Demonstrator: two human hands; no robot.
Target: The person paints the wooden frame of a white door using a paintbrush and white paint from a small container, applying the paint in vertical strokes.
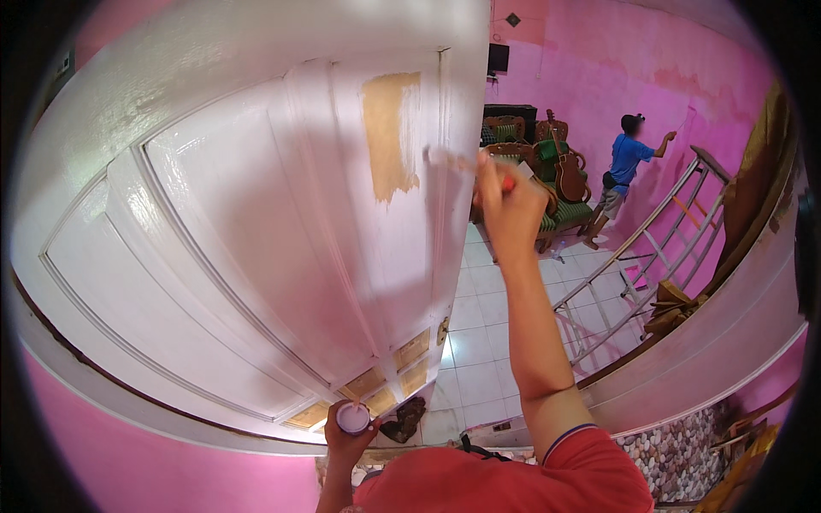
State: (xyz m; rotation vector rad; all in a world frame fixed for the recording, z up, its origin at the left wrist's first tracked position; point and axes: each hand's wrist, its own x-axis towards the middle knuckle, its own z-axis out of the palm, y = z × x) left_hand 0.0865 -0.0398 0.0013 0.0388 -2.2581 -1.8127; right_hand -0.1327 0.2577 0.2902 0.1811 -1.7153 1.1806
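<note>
My right hand (511, 205) is raised beside the door's edge, its fingers closed round a paintbrush (457, 161) that is smeared by motion. The bristles point left, close to the panelled door (248, 214), which is coated mostly in white. An uncoated tan patch (391, 141) with ragged edges shows on the upper panel, left of the brush. Low down, my left hand (342, 434) grips a small round can of pale paint (353, 417). A stick-like thing stands in the can. Bare tan panels (412, 350) show near the door's foot.
A person in blue (629, 167) works at the pink wall on the right. A metal ladder (654, 244) leans nearby. Beyond the door stand carved green chairs (560, 214) with a guitar (569, 171). A dark cloth (404, 421) lies on the white tiled floor (483, 376).
</note>
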